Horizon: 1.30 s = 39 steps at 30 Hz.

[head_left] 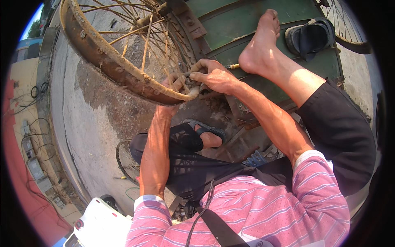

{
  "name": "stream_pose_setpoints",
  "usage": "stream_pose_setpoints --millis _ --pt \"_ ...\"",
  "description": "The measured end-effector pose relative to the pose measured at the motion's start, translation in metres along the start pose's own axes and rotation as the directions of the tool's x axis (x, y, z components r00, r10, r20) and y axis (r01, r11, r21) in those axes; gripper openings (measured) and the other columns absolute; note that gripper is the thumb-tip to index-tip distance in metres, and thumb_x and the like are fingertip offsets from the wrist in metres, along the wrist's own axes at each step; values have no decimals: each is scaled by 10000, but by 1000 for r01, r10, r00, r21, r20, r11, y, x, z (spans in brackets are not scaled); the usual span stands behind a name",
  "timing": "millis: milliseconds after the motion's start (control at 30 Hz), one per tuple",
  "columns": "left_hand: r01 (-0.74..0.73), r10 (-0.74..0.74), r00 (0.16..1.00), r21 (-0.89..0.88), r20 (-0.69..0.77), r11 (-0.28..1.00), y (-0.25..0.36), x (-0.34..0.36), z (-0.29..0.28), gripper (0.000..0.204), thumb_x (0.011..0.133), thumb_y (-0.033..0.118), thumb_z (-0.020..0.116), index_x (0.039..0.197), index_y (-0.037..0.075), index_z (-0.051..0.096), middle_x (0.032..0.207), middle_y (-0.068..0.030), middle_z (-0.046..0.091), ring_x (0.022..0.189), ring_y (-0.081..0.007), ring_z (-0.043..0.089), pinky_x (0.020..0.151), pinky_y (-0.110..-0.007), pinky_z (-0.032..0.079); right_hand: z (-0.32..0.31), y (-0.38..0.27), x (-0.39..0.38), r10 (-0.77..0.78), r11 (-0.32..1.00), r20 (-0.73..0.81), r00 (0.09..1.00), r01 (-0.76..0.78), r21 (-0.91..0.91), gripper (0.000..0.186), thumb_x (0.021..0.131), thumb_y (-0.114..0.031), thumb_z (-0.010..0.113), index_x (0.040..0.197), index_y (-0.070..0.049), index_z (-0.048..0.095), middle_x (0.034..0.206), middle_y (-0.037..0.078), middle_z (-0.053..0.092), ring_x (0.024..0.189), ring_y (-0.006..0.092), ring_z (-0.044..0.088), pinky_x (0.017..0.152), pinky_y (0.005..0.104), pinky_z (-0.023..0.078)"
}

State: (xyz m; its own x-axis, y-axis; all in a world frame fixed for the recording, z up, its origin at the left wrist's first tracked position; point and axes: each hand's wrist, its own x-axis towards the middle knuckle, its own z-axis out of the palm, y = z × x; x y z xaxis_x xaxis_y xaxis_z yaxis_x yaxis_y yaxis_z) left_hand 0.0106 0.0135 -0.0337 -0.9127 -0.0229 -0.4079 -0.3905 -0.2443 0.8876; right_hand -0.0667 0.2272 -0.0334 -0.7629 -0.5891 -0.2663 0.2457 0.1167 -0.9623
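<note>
A rusty wheel rim (pixel 103 57) with rusty spokes (pixel 131 33) fills the upper left. Both hands meet at its lower right. My left hand (pixel 175 84), partly hidden by the rim, has its fingers curled among the spokes around something small. My right hand (pixel 212 76) is closed at the rim's end, thumb and fingers on a small part that I cannot make out clearly. A thin rod with a brass-coloured end (pixel 233 66) sticks out rightward from behind my right hand, close to my bare foot (pixel 257 51).
The foot rests on a green metal panel (pixel 222 29) beside a black sandal (pixel 308 37). My other, sandalled foot (pixel 210 136) is below. Another wheel (pixel 354 43) stands upper right. Cables and boxes (pixel 35 164) line the left wall, above a white object (pixel 94 222).
</note>
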Motion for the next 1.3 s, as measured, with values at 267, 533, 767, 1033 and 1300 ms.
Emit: stream_pose_setpoints --millis 267,533,767,1033,1300 --pt "-92 96 995 100 -33 991 -12 -4 6 355 1050 359 656 1172 29 696 810 -31 680 590 -89 584 482 -217 435 6 4 1 -34 998 -36 999 33 -47 315 979 -218 733 1181 22 703 1022 103 733 921 183 663 852 356 539" --pt "-78 87 995 187 -39 979 -6 -8 8 370 1057 392 611 1174 49 686 845 -12 695 674 -93 623 540 -220 475 5 4 -1 -68 987 -68 995 57 -149 347 966 -248 729 1165 35 699 1073 145 739 974 214 674 892 380 529" --pt "-107 116 993 209 -30 972 -8 -9 4 375 1063 378 628 1220 40 674 931 -46 737 709 -117 651 564 -253 507 3 -14 0 42 992 -53 998 -48 -117 437 989 -361 702 1188 28 701 1122 165 746 1044 241 684 928 398 526" --pt "-2 53 986 303 -159 953 29 -36 29 383 1076 361 645 1232 12 675 811 -19 669 630 -106 603 562 -274 505 40 -31 23 -34 994 -398 917 -9 -107 634 1031 -516 605 1317 48 641 1219 248 719 1171 321 679 1011 426 512" --pt "-95 125 989 324 -74 941 32 -42 15 351 1073 362 655 1150 20 664 789 -34 636 629 -119 599 577 -294 514 57 -39 40 155 987 -300 941 -162 1 772 1047 -657 462 1272 50 676 1225 283 711 1145 402 659 998 485 479"
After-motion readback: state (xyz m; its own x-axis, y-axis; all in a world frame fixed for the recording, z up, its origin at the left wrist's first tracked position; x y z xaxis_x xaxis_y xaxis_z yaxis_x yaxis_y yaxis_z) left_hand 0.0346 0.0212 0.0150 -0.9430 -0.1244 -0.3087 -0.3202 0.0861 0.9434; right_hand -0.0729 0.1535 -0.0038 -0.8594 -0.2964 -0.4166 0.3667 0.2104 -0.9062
